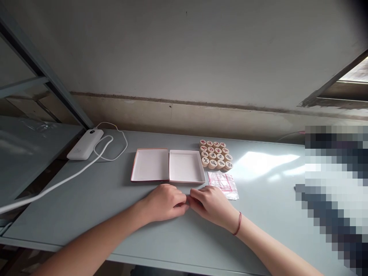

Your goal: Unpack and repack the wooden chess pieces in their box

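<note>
My left hand (167,202) rests on the grey table with its fingers curled closed and nothing visible in them. Fingertips touching or nearly touching it, my right hand (209,204) is also closed, with a red string round the wrist. Just beyond the hands lie two shallow open box halves side by side, the left one (151,165) and the right one (186,166), both bare inside. Round wooden pieces (216,154) with red or black characters stand in stacked rows at the right box's far right. A clear plastic bag (223,184) with red print lies flat behind my right hand.
A white power bank (85,145) sits at the table's back left, with a white cable (71,177) running off to the left edge. A metal frame post (61,88) rises beside it. The wall borders the table's back. A pixelated area covers the right side.
</note>
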### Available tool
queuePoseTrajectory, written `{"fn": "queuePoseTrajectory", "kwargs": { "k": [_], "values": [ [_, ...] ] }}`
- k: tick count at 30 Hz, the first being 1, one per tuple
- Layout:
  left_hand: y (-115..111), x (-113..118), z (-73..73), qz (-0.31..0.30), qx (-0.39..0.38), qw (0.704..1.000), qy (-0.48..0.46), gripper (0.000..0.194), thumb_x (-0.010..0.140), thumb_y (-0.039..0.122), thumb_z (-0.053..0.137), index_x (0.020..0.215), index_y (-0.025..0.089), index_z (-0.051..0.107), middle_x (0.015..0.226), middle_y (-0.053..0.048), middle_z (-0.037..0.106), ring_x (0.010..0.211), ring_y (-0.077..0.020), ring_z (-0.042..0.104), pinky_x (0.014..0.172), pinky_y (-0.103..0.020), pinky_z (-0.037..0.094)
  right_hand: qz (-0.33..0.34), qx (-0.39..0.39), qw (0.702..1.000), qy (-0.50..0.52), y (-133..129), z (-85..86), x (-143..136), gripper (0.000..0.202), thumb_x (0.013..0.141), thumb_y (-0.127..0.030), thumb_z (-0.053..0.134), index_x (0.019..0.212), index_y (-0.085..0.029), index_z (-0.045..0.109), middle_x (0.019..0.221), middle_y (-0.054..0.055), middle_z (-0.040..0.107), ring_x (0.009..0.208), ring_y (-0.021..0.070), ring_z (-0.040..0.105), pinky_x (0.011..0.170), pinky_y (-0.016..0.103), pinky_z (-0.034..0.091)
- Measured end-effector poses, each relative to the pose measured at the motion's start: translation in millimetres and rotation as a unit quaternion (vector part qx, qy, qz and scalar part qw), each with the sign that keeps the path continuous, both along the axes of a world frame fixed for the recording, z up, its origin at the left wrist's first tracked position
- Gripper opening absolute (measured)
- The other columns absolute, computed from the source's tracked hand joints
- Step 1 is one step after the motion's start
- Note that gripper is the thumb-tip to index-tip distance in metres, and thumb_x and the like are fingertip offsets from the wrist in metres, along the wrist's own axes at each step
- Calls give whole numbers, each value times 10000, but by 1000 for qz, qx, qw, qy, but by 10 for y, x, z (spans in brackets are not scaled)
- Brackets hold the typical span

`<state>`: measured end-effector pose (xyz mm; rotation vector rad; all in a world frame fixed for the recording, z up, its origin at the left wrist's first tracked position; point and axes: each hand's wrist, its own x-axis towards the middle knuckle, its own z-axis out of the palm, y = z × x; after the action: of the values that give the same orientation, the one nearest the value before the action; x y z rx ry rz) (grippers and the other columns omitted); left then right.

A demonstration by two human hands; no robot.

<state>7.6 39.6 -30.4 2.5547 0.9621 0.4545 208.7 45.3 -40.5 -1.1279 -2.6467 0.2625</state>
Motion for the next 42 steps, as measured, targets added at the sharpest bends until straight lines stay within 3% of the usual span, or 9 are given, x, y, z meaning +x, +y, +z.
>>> {"fn": "queuePoseTrajectory", "kwargs": {
  "k": [13, 18, 22, 25, 30, 33, 36, 42],
  "values": [
    [0, -10, -38, -3, 6, 1000, 4, 290, 856, 218, 543, 571, 178, 502, 507, 35, 493, 502, -106, 469, 542, -247, 333, 3, 2, 1000, -5, 3, -22, 6, 300, 895, -250, 422, 602, -193, 448, 466, -28, 412, 430, 96, 284, 488, 248, 152],
    [20, -32, -33, -8, 73, 997, -30, 280, 901, 232, 479, 636, 182, 555, 550, 24, 513, 528, -109, 462, 544, -251, 349, 8, -2, 1000, 9, -8, -23, 3, 288, 883, -224, 428, 596, -195, 443, 466, -34, 395, 427, 95, 288, 489, 246, 178],
    [53, -63, 66, 63, 183, 978, -73, 233, 896, 217, 494, 684, 184, 585, 625, 7, 576, 633, -128, 492, 638, -277, 367, 32, -56, 995, 77, 22, 118, 93, 301, 891, -236, 427, 595, -199, 466, 471, -45, 395, 431, 84, 294, 488, 228, 252],
    [72, -79, 111, 101, 224, 966, -82, 135, 880, 209, 529, 791, 197, 630, 711, -1, 623, 716, -145, 517, 687, -299, 357, 2, -89, 988, 124, 112, 314, 301, 292, 895, -305, 456, 627, -200, 503, 494, -38, 434, 457, 81, 345, 482, 214, 288],
    [107, -74, 37, 145, 223, 964, -10, 190, 889, 248, 544, 1049, 198, 635, 963, -56, 672, 893, -202, 540, 739, -336, 340, -61, -118, 990, 45, 299, 497, 727, 161, 817, -381, 590, 825, -221, 577, 715, 9, 577, 597, 122, 487, 563, 239, 397],
    [120, -74, -16, 151, 212, 965, 41, 147, 909, 181, 503, 931, 203, 647, 889, -33, 679, 872, -195, 526, 723, -342, 314, -89, -154, 984, 0, 345, 455, 841, 190, 756, -349, 642, 880, -231, 559, 810, 16, 605, 657, 143, 536, 594, 259, 431],
    [108, -81, -24, 145, 205, 966, 56, 190, 904, 128, 483, 822, 205, 636, 791, -12, 672, 861, -189, 512, 729, -350, 298, -110, -161, 980, -41, 342, 370, 838, 154, 719, -294, 642, 781, -218, 523, 757, 13, 584, 604, 140, 512, 542, 259, 405],
    [46, -111, 81, 82, 169, 981, 39, 164, 872, 114, 503, 784, 190, 619, 797, -5, 668, 853, -174, 514, 740, -350, 286, -117, -137, 981, -77, 325, 277, 777, 115, 739, -153, 513, 647, -209, 471, 672, 1, 521, 541, 119, 452, 508, 250, 351]
  ]
}}
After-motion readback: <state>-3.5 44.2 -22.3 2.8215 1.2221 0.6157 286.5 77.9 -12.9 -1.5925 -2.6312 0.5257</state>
